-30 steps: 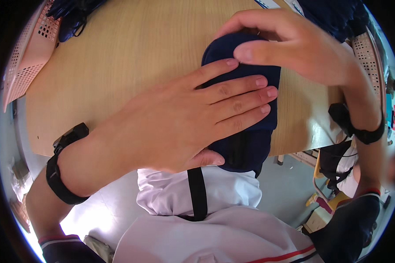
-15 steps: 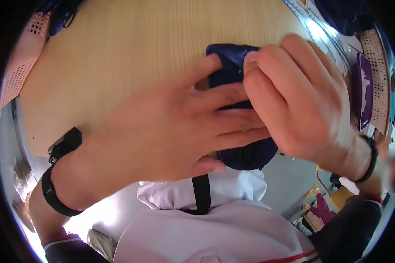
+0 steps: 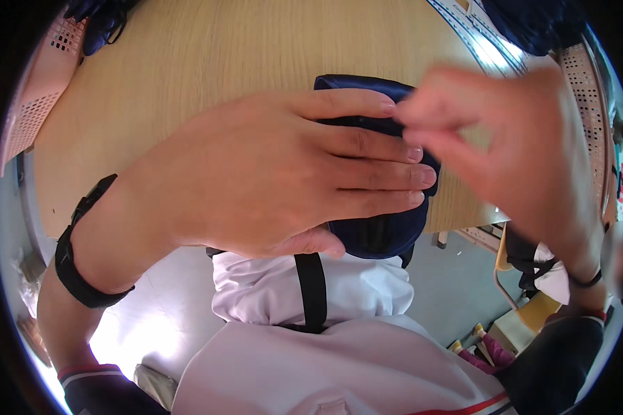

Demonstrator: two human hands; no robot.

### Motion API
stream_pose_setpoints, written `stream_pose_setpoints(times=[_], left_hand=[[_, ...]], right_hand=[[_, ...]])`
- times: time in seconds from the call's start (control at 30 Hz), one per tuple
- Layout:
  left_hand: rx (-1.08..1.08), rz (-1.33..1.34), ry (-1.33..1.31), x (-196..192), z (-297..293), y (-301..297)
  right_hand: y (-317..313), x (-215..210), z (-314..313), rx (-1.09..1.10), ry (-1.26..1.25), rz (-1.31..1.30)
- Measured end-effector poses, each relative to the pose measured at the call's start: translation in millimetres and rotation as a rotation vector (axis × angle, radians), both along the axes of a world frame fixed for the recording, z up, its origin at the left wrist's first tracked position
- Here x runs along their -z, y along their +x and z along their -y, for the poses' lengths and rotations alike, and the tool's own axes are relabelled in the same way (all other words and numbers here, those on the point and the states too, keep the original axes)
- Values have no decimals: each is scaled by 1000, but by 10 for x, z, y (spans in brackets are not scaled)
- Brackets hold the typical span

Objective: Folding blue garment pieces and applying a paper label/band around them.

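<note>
A navy fabric piece [image 3: 387, 238] with a rounded near end lies at the near edge of the wooden table, its kind hidden by my hands. Across it rests my left hand [image 3: 284, 166], palm down, the fingers stretched out to the right and the thumb near the table edge. My right hand [image 3: 526, 138] is raised at the fabric's right side, thumb and fingertips pinched together close to the left fingertips. Motion blurs it, and whatever the pinch holds is too small to make out.
A pink perforated basket [image 3: 45, 104] stands at the left edge, with a dark blue item [image 3: 104, 24] beside it. At the far right are white sheets with blue markings [image 3: 477, 41], dark blue fabric [image 3: 522, 24] and another perforated basket [image 3: 585, 83]. A yellow chair [image 3: 536, 315] is at the right.
My left hand has flattened on the fabric, its fingers now closer together. My right hand has moved off the left fingers to the right, still pinched. The view has shifted slightly.
</note>
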State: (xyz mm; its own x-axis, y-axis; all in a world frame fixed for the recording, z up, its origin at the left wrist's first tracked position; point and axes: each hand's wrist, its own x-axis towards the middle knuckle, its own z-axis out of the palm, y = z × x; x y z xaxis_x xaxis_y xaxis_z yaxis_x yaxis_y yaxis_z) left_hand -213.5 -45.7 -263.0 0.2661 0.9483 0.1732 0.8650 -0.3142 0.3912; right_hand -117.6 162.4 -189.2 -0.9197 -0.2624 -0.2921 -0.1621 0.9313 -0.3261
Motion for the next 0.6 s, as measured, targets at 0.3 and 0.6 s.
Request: stream_pose_setpoints(times=[0.3, 0.6], left_hand=[[-37, 18, -34, -4, -54, 105], [-163, -66, -34, -9, 79, 360]], right_hand=[[-657, -371, -114, 66, -286, 608], [-11, 229, 42, -267, -78, -388]])
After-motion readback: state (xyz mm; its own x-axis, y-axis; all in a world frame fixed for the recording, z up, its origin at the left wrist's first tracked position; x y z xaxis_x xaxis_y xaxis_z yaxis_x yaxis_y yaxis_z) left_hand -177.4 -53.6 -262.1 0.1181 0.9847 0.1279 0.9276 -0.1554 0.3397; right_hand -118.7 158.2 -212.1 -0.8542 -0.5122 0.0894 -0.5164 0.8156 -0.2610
